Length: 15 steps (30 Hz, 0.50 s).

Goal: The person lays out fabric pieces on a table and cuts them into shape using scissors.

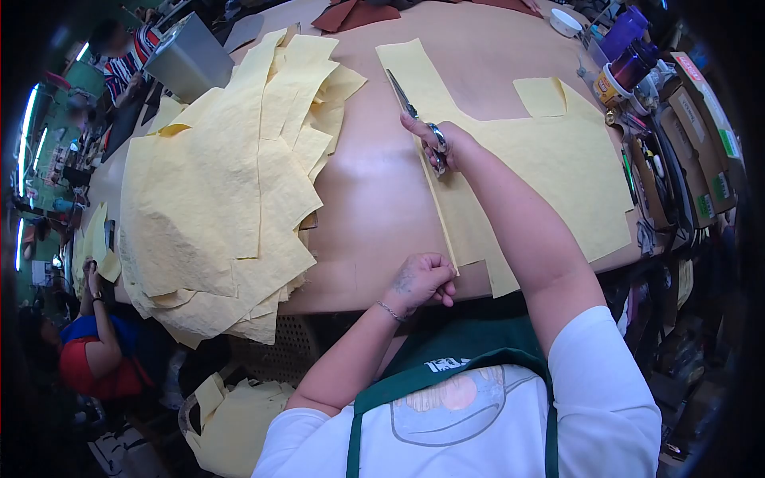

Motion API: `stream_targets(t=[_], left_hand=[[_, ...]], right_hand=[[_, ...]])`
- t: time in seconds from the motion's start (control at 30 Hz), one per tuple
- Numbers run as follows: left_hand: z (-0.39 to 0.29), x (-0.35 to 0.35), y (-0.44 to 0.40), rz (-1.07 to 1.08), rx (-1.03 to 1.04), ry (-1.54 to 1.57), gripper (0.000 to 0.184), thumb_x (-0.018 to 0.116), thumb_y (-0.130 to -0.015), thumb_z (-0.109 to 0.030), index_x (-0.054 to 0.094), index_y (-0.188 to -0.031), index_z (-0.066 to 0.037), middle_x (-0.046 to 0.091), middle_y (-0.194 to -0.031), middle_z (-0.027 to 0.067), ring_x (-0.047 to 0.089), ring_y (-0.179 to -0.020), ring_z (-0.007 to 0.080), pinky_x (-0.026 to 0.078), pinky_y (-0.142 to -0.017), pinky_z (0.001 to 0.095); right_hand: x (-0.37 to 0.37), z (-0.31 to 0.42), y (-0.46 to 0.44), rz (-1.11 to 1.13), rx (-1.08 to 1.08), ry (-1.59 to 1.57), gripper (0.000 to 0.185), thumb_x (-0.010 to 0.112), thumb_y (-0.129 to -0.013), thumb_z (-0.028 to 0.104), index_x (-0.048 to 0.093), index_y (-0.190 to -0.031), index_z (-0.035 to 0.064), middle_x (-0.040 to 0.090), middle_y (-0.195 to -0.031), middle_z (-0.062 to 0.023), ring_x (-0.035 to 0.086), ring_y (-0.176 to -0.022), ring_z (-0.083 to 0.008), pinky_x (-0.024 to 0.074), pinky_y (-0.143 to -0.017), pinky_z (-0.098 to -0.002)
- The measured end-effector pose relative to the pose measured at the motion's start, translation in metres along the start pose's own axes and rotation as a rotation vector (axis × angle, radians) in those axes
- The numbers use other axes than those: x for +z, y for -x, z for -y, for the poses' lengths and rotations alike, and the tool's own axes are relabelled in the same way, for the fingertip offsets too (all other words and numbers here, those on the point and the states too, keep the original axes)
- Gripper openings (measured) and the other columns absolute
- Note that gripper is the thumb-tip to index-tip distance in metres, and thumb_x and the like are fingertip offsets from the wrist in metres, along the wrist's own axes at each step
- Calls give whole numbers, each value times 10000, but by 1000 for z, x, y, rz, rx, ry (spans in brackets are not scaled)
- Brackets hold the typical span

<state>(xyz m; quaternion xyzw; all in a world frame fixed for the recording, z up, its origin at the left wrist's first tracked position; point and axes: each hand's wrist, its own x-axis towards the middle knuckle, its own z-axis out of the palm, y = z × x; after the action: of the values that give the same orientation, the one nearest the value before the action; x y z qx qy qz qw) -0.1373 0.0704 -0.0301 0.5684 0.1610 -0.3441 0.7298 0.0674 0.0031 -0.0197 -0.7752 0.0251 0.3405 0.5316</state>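
My right hand is closed around the handles of metal scissors, whose blades point away from me over the left edge of a large yellow sheet. The sheet looks like soft leather or cloth and lies flat on the table. Along that edge runs a narrow yellow strip towards me. At its near end my left hand is closed, with the strip's tip between thumb and fingers. A small yellow piece rests on the sheet's far right part.
A tall pile of yellow sheets covers the table's left side, beside a grey metal box. Cups, a purple bottle and cardboard boxes line the right edge. More yellow pieces sit low at left. Other people work at left.
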Motion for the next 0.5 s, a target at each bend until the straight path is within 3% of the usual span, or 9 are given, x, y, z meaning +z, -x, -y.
stream_targets(t=[0.4,0.5], left_hand=[[0,-1,0,0,0,9,106,514,-801,-142,532,-764,-44,564,-596,34,572,-478,114,415,-430,174],[2,-2,-1,1,4,22,106,512,-802,-138,533,-764,-41,564,-595,34,571,-475,116,415,-427,174]], right_hand=[[-3,17,-25,-25,110,-44,643,551,-495,771,381,-551,153,396,-498,26,405,-420,-82,367,-411,-239],[-7,17,-26,33,68,-44,731,580,-427,780,447,-680,107,431,-577,0,462,-495,-89,434,-486,-255]])
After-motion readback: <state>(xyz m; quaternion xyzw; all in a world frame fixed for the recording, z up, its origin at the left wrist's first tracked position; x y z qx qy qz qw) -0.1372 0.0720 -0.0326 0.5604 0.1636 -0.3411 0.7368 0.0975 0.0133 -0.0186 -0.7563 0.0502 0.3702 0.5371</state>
